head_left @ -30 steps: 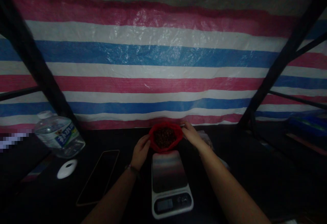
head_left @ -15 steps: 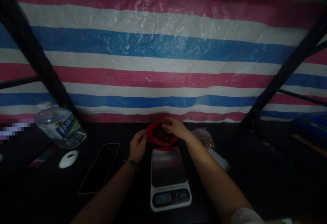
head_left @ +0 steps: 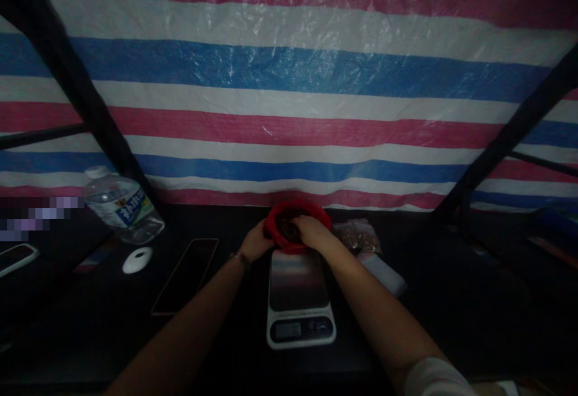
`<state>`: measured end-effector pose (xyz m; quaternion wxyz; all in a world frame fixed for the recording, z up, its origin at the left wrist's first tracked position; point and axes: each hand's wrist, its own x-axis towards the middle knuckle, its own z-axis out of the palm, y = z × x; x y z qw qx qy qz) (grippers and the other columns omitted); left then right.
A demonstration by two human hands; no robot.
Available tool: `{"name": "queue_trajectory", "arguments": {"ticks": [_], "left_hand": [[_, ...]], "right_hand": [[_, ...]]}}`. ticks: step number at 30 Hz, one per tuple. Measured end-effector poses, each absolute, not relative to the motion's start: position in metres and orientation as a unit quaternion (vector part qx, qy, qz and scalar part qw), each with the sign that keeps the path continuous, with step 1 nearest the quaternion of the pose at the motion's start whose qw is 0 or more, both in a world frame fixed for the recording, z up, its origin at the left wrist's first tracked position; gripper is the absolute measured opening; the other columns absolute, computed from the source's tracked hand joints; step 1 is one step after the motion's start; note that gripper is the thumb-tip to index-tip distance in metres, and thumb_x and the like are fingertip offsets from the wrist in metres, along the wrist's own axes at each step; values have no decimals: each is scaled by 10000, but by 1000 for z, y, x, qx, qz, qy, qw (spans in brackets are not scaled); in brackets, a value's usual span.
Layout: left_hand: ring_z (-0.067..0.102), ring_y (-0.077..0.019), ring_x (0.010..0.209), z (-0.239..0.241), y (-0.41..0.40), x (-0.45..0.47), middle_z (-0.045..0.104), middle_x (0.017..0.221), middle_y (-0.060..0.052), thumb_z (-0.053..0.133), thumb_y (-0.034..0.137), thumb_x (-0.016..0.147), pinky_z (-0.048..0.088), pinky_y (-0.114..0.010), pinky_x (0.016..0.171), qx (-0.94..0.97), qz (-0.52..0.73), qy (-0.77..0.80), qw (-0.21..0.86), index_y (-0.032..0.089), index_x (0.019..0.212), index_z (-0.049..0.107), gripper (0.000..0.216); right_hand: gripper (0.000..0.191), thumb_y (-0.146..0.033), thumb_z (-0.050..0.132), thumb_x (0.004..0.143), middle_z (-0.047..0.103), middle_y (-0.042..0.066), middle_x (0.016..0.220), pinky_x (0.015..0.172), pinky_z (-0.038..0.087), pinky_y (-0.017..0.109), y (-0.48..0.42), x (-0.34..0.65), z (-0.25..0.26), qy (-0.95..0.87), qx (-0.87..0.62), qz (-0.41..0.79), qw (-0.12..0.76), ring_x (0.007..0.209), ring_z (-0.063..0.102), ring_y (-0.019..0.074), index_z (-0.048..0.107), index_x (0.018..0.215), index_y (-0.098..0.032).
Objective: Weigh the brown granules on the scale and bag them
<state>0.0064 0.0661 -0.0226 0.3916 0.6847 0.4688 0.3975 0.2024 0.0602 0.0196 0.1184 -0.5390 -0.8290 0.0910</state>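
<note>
A red plastic bag (head_left: 295, 244) stands with its mouth wide at the far side of the table, dark brown small pieces (head_left: 288, 227) inside it. My left hand (head_left: 257, 241) grips the bag's left edge, its fingertips partly hidden by the bag. Over the right rim reaches my right hand (head_left: 312, 231), its fingers down among the brown pieces and out of sight. Just in front of the bag lies a white kitchen scale (head_left: 298, 300) with a dark plate and a small display; nothing rests on the plate.
Clear plastic bags of small brown pieces (head_left: 361, 236) and a stack of whitish bags (head_left: 383, 272) lie right of my right arm. At left are a phone (head_left: 187, 275), a white mouse-like object (head_left: 138, 260) and a large clear bottle (head_left: 124, 206). A striped tarp (head_left: 289, 101) hangs behind.
My right hand has lowered from over the bag into its contents. The bag's mouth now looks rounder and taller. My view has shifted slightly.
</note>
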Motion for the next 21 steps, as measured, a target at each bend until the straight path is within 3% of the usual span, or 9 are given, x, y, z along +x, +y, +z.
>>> {"name": "queue_trajectory", "arguments": {"ticks": [6,12,16,21], "left_hand": [[653,-227,867,-23,77,9,701,982,-82,689,246,659,495,-313,794,740,334,485,325,146,1029,643,386],[643,-199,833,-25,77,7,698,946,-61,617,277,734,484,-290,764,734,347,502,298,159,1007,657,301],[623,-212,909,-24,78,6,690,949,-68,569,234,756,468,-319,835,732,361,508,274,161,906,692,207],[604,-203,1031,-21,76,8,653,1139,-71,546,237,785,447,-335,937,696,419,453,368,159,1144,604,372]], "right_hand": [[335,-48,539,724,649,141,1092,915,410,305,63,192,14,-841,-518,95,127,1038,588,232,641,1037,-106],[331,-38,604,659,680,104,1018,823,457,277,66,192,10,-811,-514,172,219,936,621,214,673,969,-130],[301,-27,601,657,694,83,969,768,482,269,67,188,6,-776,-517,218,289,860,636,195,686,921,-144],[242,-41,605,658,696,76,916,742,490,271,70,186,1,-755,-498,250,346,808,638,181,681,870,-131]]}}
